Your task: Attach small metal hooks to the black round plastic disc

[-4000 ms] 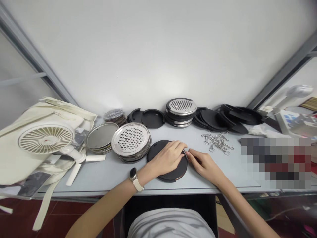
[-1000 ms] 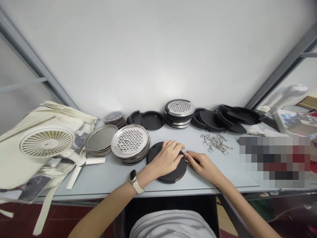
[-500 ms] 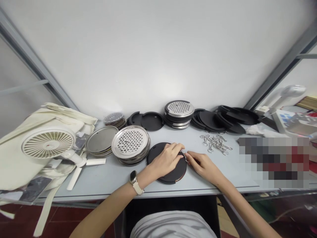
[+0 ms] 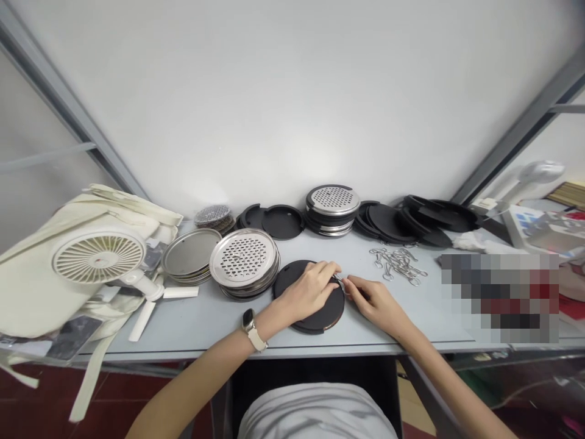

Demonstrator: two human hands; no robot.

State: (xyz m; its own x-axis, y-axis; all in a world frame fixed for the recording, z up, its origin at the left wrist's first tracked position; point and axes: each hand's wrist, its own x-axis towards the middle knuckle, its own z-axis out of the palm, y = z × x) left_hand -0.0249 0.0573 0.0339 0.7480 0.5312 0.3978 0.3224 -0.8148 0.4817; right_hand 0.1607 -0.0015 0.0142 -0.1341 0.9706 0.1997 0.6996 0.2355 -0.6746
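Note:
A round black disc (image 4: 315,317) lies flat on the grey table (image 4: 205,317) in front of me. My left hand (image 4: 307,289), a watch on its wrist, rests on top of the disc with its fingers curled at the right rim. My right hand (image 4: 372,300) meets it there, fingers pinched on a small metal ring clip (image 4: 340,281) at the disc's edge. How the clip sits on the rim is hidden by my fingertips.
A stack of perforated steel plates (image 4: 244,259) and plain steel plates (image 4: 189,255) lie to the left. Black discs (image 4: 281,221), a stacked pile with a grater top (image 4: 332,207) and more black rims (image 4: 411,222) line the back. Loose clips (image 4: 398,263) lie right. A white fan (image 4: 98,259) sits left.
Both hands stay at the disc's right rim with only small finger shifts around the clip. The view has drifted slightly.

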